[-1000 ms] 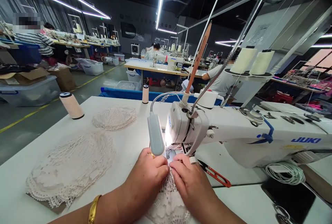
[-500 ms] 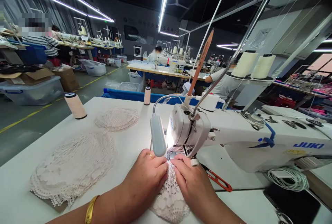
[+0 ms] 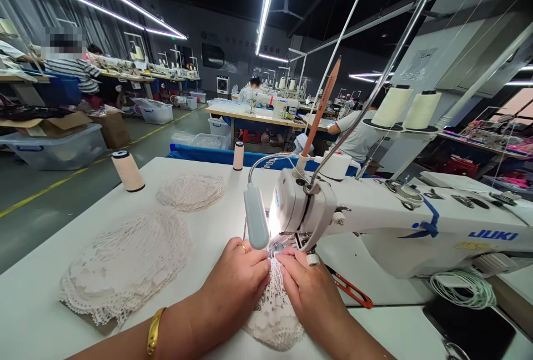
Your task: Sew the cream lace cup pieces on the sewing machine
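Note:
A pale lace piece [image 3: 275,315] runs up under the needle area of a white JUKI sewing machine [image 3: 383,204]. My left hand [image 3: 235,282] pinches its left edge close to the presser foot, fingers closed. On the other edge, my right hand [image 3: 310,282] grips the lace with its fingers bent. The very tips at the foot are partly hidden by the grey lamp [image 3: 256,218] and the machine head. Left of my hands lie a large stack of lace pieces [image 3: 129,265] and, behind it, a smaller lace stack [image 3: 191,192].
Two peach thread cones, one at the left edge [image 3: 127,171] and one at the back [image 3: 238,156], stand on the table. Orange-handled snips [image 3: 352,289] lie under the machine arm, near a coiled white cable [image 3: 462,289] and a black tablet-like object [image 3: 470,321]. Other people sit at machines beyond.
The view has shifted slightly, so the table items sit a little further right. Both hands keep their hold on the lace at the presser foot, with hardly any movement.

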The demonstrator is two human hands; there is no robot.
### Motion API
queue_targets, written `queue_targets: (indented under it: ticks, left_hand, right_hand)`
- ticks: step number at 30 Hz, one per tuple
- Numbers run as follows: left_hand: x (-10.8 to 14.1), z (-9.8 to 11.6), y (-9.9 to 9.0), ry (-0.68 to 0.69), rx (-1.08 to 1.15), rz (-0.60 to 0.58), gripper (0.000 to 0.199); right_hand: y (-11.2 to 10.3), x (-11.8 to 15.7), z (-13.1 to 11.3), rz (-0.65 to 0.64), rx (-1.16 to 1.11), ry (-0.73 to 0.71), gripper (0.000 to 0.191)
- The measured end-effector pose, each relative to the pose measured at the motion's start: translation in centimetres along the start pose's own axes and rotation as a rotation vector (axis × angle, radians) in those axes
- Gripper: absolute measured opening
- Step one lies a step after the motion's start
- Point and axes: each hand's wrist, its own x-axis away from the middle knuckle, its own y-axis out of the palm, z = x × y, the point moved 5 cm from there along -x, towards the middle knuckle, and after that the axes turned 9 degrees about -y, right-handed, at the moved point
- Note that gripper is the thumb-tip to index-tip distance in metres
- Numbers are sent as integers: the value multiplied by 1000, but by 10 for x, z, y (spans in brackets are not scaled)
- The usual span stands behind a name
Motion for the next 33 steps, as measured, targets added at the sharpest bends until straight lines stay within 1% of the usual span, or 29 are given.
queue_targets:
  ticks: [3,5,6,7,9,10,11,12,13,14,15,16,17,19,22,24,26,30,33]
  left_hand:
    - [-3,2,-8,-7,6,-28,15]
    - [-5,5,-20,-15,25,-116,11]
    - [-5,7,-26,-18,38,-192,9]
    - [-4,9,-33,-17,57,-271,13]
    - [-1,13,-44,-12,84,-394,34]
    - [1,14,-47,-6,89,-420,42]
    - [3,15,-48,8,92,-425,43]
    - [4,16,-47,37,98,-407,37]
    - [5,17,-45,69,107,-369,25]
    - [5,17,-42,94,125,-326,14]
    - [4,17,-38,104,154,-288,12]
    - [2,15,-33,90,190,-261,15]
    - [0,13,-29,55,230,-244,17]
    - [-6,9,-23,-48,308,-241,19]
    - [-16,6,-22,-164,383,-243,15]
    - [-22,4,-24,-212,420,-241,10]
    - [-26,3,-24,-232,458,-255,10]
    - [-29,0,-20,-254,584,-316,10]
    - [-29,-3,-17,-309,663,-324,13]
  right_hand:
    - [0,0,1,1,5,-17,30]
    - [-4,2,2,-8,2,-34,31]
    - [-9,3,1,-17,-10,-48,30]
    - [-14,5,1,-38,-38,-67,26]
    - [-25,9,-2,-103,-139,-115,21]
    - [-30,10,-4,-159,-211,-137,32]
    - [-34,12,-6,-201,-271,-141,43]
    - [-37,12,-7,-242,-318,-137,47]
    - [-38,12,-8,-268,-347,-144,40]
    - [-39,11,-8,-272,-363,-153,27]
    - [-39,10,-8,-259,-370,-165,17]
    - [-38,8,-8,-232,-377,-179,15]
    - [-36,6,-8,-193,-387,-182,18]
    - [-34,3,-5,-97,-413,-154,20]
    - [-32,-1,-1,47,-423,-49,20]
    - [-33,-2,0,119,-430,20,23]
    - [-31,-4,2,150,-469,85,27]
    - [-25,-5,8,153,-575,238,38]
    - [-22,-4,11,170,-623,287,40]
